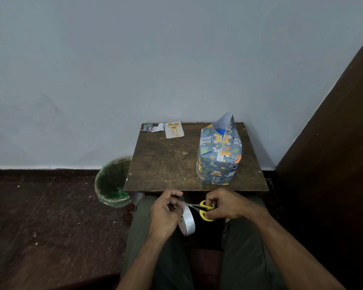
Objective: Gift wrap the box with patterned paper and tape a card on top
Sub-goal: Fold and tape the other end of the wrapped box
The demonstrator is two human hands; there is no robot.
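both hands work low in the frame over the lap: the left hand (166,212) pinches a pulled strip from the tape roll (188,221), the right hand (224,206) grips yellow scissors (203,209), blades pointing left across the strip. beyond them, on the surface (166,164), the wrapped box (218,155) stands upright at right, top flap unsealed, nearer the right hand. the card (174,129) lies at the far left edge.

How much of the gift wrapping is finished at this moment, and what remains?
Done: patterned paper covers the box, but its far end flap stands unfolded. In hand: the left hand holds the tape roll while the right hand works yellow scissors at the tape. Left: closing that flap and taping on the card, which lies apart.
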